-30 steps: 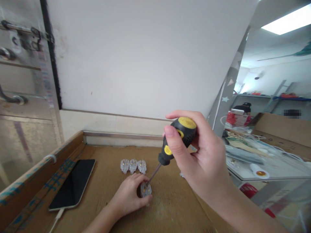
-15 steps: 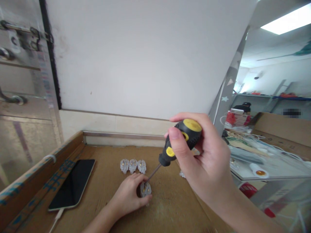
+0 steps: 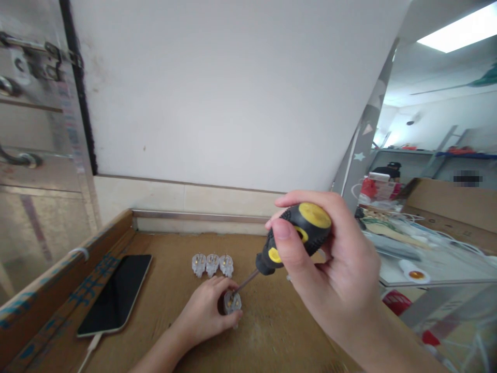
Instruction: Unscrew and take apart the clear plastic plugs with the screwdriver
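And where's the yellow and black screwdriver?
In the head view, the screwdriver is right of centre in the right hand, its shaft slanting down to the clear plug piece in the left hand.

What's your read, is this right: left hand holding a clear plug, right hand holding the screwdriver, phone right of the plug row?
Not quite: the phone lies left of the plug row, as the head view shows. The left hand does hold a clear plug, the right hand the screwdriver.
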Motion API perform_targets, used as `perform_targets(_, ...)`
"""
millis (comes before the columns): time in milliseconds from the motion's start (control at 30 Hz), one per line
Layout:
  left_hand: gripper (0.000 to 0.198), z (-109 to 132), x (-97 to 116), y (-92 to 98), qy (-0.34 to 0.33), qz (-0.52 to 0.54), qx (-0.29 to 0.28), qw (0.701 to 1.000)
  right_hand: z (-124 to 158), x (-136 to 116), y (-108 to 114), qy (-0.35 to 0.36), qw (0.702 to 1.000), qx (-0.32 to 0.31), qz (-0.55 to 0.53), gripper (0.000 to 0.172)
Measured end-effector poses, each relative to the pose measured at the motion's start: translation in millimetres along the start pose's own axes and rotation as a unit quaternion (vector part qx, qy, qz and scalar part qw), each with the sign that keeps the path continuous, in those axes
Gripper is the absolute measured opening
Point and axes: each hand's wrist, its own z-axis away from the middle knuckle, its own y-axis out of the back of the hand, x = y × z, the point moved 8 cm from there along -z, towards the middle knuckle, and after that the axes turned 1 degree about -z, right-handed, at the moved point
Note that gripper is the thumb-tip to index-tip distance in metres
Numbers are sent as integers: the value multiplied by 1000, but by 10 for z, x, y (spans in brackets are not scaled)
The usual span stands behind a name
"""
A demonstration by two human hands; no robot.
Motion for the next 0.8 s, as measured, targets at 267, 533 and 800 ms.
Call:
perform_targets(267,31,-10,-27,-11,5,-5,5,1000,-24,-2,6,-1,1000,2,8,16)
perform_targets(533,28,-11,-29,-6,15,0,8,1000,-37,95,20,-40,999,13,-4,17)
perform_targets(800,28,3,-40,-1,19,0,6,1000,-55,86,17,-32,999,5,4,16)
